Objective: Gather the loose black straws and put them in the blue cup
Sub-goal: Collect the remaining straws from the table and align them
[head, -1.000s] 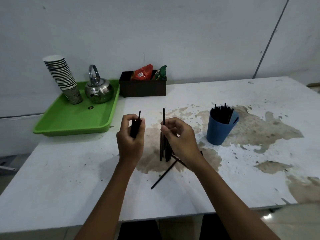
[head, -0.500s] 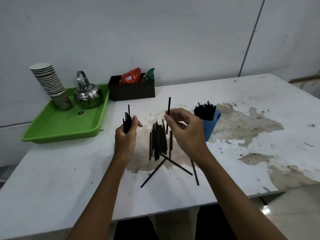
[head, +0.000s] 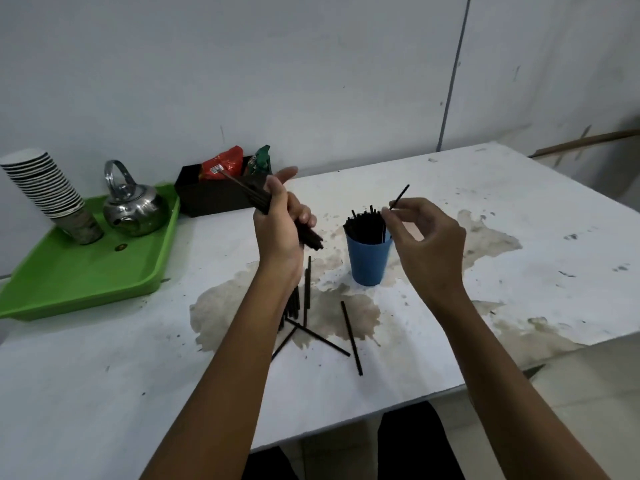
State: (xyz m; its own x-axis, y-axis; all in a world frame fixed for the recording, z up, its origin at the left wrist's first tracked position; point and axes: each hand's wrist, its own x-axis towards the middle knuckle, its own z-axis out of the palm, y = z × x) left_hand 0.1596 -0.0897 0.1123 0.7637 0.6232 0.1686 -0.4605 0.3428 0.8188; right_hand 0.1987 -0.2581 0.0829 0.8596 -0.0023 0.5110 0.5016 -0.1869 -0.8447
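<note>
- The right hand (head: 424,237) is pinching one black straw (head: 399,197) between thumb and fingertip, right at the rim of the blue cup (head: 367,259). The other fingers are curling loosely and holding nothing.
- That straw is leaning — its top end is pointing up and to the right, away from the cup, and its low end is hiding behind the fingers, so I cannot tell if it is inside the cup yet.
- The left hand (head: 282,230) is closing around a bundle of straws (head: 254,192), up in the air just left of the cup. The thumb is sticking out straight.
- The bundle is lying slanted, one end pointing up toward the black box (head: 207,204) at the back, the other end pointing down toward the table (head: 104,358).
- More loose straws (head: 351,337) are lying on the table near the person, some crossing each other and some hiding under the left arm.
- The cup is looking very full of straws standing up, so the new one might bump their tops and slide off the side.
- The cup might tip over if the hand is pushing on its rim — it looks light.
- The bundle might slip out, because the straws are thin and smooth and the hand is tilting.
</note>
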